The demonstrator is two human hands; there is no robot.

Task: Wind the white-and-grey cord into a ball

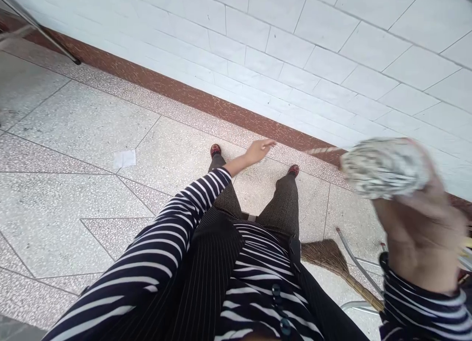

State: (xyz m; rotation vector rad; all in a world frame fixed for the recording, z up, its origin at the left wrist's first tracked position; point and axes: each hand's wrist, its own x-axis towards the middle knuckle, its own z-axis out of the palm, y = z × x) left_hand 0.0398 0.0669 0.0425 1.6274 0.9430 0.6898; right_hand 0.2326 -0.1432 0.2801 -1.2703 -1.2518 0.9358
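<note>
My right hand (424, 228), blurred by motion, is raised at the right and grips a rounded grey-white wad (385, 168) with a stringy, wrinkled surface. Whether it is cloth or bundled fibre I cannot tell. A short pale strip (322, 150) shows just left of the wad, smeared. Over the floor between my feet, my left hand (260, 151) reaches out with its fingers stretched and nothing in them. Thin pale strands (252, 176) lie on the floor below it.
A white tiled wall (287, 50) with a red-brown skirting (165, 90) runs ahead of my feet. To the lower right are a straw broom (326, 255) and metal tube legs (350, 252). A white paper (124, 158) lies on the floor at left; a metal leg (59, 43) stands at upper left.
</note>
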